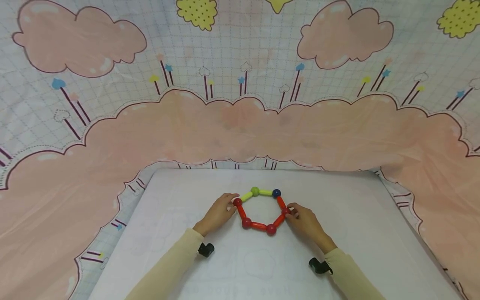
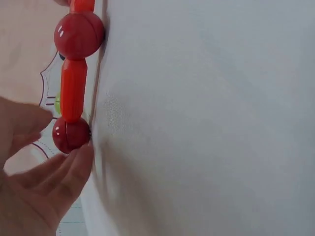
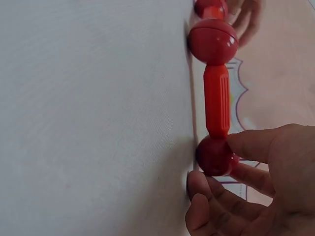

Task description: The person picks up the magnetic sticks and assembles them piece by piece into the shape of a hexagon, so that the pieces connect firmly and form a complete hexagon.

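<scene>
A six-sided ring of balls joined by magnetic-looking rods lies on the white table, with red rods (image 1: 258,226) along the near side and yellow-green rods (image 1: 266,193) at the far side. My left hand (image 1: 219,212) holds the red ball (image 2: 71,135) at the ring's left corner, thumb and fingers about it. At the right corner, my right hand (image 1: 305,221) pinches another red ball (image 3: 215,156) between thumb and fingers. Two more red balls, one of them the near ball (image 1: 271,229), form the near corners. A green ball (image 1: 255,191) and a dark blue ball (image 1: 276,193) sit at the far corners.
The white tabletop (image 1: 348,200) spreads around the ring on all sides. Behind and beside it hangs a patterned cloth (image 1: 262,129) with pink clouds. Black wrist cameras, such as the left camera (image 1: 206,250), stick out inward from both sleeves.
</scene>
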A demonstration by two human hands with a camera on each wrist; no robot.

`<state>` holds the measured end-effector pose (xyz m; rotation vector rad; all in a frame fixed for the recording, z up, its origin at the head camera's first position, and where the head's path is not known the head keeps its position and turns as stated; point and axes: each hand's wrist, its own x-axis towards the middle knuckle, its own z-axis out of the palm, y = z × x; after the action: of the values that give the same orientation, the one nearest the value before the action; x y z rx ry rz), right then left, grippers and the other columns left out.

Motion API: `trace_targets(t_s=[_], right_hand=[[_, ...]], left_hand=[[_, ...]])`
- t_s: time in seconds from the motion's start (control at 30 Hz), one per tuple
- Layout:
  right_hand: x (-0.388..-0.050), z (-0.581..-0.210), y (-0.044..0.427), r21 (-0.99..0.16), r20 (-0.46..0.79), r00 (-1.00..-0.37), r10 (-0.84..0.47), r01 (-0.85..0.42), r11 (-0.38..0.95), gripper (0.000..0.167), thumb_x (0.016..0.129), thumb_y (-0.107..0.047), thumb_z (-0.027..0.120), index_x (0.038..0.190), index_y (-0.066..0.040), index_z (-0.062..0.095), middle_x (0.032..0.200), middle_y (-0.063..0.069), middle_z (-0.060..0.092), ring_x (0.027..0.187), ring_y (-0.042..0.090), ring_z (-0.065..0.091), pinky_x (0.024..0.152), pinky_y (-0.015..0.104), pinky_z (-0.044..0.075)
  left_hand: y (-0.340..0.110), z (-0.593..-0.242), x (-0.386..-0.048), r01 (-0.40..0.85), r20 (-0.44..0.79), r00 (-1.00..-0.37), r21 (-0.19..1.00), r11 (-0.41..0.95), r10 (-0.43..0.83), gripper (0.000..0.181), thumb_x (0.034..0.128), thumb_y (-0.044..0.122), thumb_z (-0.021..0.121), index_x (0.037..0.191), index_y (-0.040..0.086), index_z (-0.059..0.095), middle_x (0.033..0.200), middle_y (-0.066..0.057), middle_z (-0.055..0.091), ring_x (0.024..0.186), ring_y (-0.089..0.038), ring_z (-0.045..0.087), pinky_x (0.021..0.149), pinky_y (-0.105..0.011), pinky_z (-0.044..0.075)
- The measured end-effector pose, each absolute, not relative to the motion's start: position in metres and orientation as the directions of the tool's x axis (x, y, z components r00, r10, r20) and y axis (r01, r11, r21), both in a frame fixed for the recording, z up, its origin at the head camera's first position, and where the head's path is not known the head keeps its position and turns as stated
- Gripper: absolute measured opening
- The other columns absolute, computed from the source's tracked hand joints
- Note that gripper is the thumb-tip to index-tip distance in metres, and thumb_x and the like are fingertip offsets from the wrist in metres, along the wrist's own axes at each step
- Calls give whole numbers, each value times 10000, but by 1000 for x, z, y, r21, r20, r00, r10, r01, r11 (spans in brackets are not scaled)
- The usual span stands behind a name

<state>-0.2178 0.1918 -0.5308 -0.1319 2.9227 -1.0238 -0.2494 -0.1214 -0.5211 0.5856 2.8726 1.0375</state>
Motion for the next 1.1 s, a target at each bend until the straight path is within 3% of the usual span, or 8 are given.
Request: trace_targets(t_s=[0.13, 0.37, 0.57, 0.77, 0.93, 1.1], right_hand=[[-225, -529, 193, -644, -21, -994, -108, -69, 761, 309, 937, -190, 660, 1234, -120, 617, 1065, 89, 694, 844, 156, 627, 753, 342, 533], [-236, -530, 197, -650, -30, -993, -118, -70, 756, 337, 956, -156, 627, 1292, -132, 601, 1109, 84, 684, 901, 186, 634, 824, 390, 536], [-240, -531, 192, -658, -70, -990, -120, -45, 752, 364, 963, -183, 621, 1318, -120, 573, 1148, 112, 665, 942, 214, 623, 842, 406, 547], [-243, -532, 187, -664, -59, -993, -106, -40, 746, 432, 955, -239, 633, 1369, -160, 535, 1145, 104, 644, 941, 220, 587, 835, 391, 541], [-246, -533, 187, -662, -38, -990, -139, -79, 745, 360, 964, -198, 620, 1318, -156, 573, 1078, 89, 637, 907, 211, 570, 815, 380, 525], [-246, -531, 188, -668, -55, -990, -128, -59, 742, 348, 960, -202, 622, 1300, -149, 573, 1140, 88, 641, 943, 218, 577, 857, 400, 528]], left_hand=[[-120, -523, -258, 324, 37, -918, 644, 693, 395, 356, 936, 99, 652, 1288, 106, 599, 1210, -88, 600, 1022, -205, 619, 925, -386, 525], [-116, -530, -262, 348, 44, -907, 637, 688, 419, 292, 935, 107, 657, 1222, 148, 624, 1063, -47, 588, 928, -158, 603, 831, -324, 534], [-113, -531, -261, 361, 36, -904, 600, 714, 427, 312, 953, 138, 638, 1263, 160, 615, 1161, -53, 580, 977, -173, 594, 874, -349, 526], [-109, -528, -260, 473, 9, -853, 438, 764, 522, 388, 997, 166, 569, 1383, 209, 569, 1285, -60, 559, 1129, -201, 593, 1005, -387, 494], [-108, -526, -261, 470, -12, -850, 435, 768, 527, 381, 993, 157, 568, 1373, 186, 581, 1216, -48, 576, 1077, -180, 601, 983, -360, 504], [-109, -525, -263, 459, -16, -856, 438, 773, 517, 392, 986, 157, 574, 1376, 133, 572, 1165, -61, 583, 965, -158, 580, 895, -335, 520]])
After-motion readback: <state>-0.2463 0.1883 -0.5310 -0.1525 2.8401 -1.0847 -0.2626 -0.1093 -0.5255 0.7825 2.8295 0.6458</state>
